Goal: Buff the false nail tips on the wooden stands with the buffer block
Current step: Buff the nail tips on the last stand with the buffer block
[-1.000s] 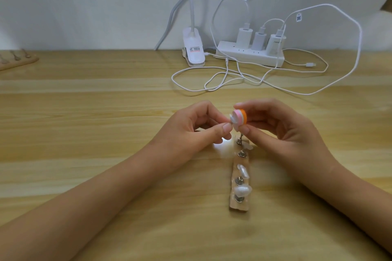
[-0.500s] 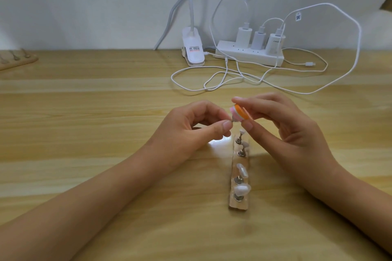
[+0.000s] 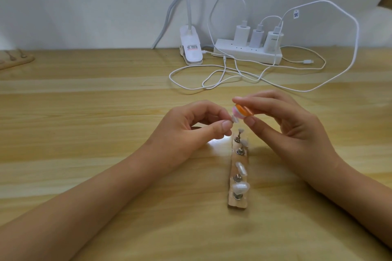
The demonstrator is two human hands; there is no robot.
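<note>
Buffing is under way on one tip, which is off its peg. The left hand has it in a tight pinch grip between thumb and forefinger, raised just above the far end of the stand. The right hand has an equally closed grip on the buffer, held between thumb and fingertips. The buffer's pink face is turned to the tip and is either touching it or just beside it; which one cannot be told. The stand lies on the surface between the two hands, pointing away from the person. The other tips sit on its row of metal pegs, the largest at the near end. They are too small and glossy here to judge whether any is already dulled, so the count of finished ones is unknown. At the least, the tip in hand has to be finished and put back on a peg, and probably several of the rest need their turn. A second stand lies well apart at the far left edge. Whether it carries tips cannot be made out, so it may add to the work.
</note>
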